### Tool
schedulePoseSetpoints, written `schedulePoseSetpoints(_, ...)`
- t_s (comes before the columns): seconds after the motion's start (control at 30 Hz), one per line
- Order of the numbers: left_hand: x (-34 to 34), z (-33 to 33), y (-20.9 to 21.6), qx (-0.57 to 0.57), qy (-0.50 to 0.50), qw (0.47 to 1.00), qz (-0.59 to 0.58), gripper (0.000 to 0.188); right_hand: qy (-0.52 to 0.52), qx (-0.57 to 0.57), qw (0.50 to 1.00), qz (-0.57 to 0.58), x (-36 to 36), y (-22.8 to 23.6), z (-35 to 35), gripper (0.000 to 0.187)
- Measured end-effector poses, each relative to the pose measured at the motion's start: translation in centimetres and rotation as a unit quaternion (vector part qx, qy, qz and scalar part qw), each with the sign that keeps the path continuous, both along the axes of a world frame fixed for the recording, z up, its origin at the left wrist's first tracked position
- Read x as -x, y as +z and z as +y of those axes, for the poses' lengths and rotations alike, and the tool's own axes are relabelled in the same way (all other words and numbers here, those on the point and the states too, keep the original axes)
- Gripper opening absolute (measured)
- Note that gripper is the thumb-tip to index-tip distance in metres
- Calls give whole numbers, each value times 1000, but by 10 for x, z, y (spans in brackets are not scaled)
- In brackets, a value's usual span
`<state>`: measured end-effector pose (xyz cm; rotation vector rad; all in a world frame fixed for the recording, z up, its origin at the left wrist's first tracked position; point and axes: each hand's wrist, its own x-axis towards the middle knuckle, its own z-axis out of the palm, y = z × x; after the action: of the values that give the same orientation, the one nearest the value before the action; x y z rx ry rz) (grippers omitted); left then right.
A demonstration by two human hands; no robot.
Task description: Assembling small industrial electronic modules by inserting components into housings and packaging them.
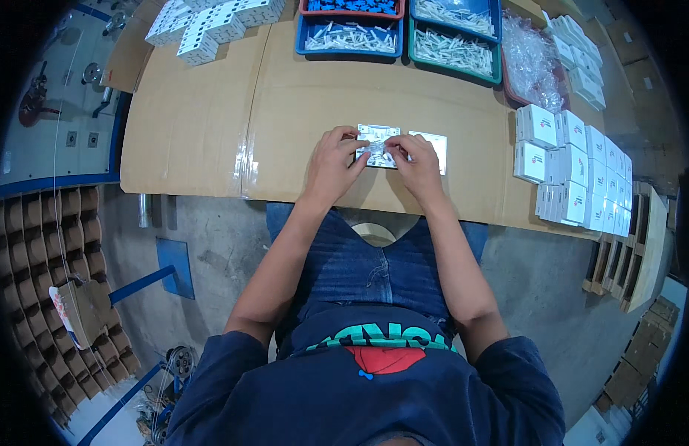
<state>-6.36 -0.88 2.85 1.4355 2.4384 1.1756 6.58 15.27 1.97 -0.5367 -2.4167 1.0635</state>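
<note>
An open white box (379,131) with small white parts inside lies on the cardboard-covered table in front of me. My left hand (332,165) comes in from its left side, fingers bent over the edge. From the other side my right hand (419,163) reaches in, thumb and fingers pinched together. Between both sets of fingertips is a small shiny clear piece, perhaps plastic, too small to name. A flat white square piece (438,143) lies beside the box, partly under my right hand.
Bins of small white pieces (349,41) stand at the table's far edge, with a bin of clear plastic bags (534,59) farther right. White boxes are stacked at the right (575,167) and far left (198,46). The cardboard table top (188,119) ends just before my lap.
</note>
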Motion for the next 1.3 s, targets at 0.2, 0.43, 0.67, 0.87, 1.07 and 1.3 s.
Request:
schedulePoseSetpoints(0.2, 2, 6, -7, -5, 3, 994, -111, 19, 25, 4, 1000, 14, -3, -7, 4, 12)
schedulePoseSetpoints(0.43, 1, 9, -9, 8, 30, 986, -167, 17, 46, -25, 998, -29, -6, -2, 6, 7)
schedulePoseSetpoints(0.67, -4, 10, -8, 1, 27, 986, -164, 16, 52, -15, 998, -21, -8, 4, 5, 10)
schedulePoseSetpoints(0.87, -7, 10, -8, -15, 31, 988, -152, 17, 17, 79, 996, -44, -7, 4, 4, 10)
schedulePoseSetpoints(1.07, -7, 13, -3, 33, 43, 980, -189, 19, -5, 84, 994, -74, -8, 7, 4, 11)
schedulePoseSetpoints(1.3, -10, 17, -2, 29, 56, 985, -159, 22, -63, 8, 994, -87, -8, 8, -5, 15)
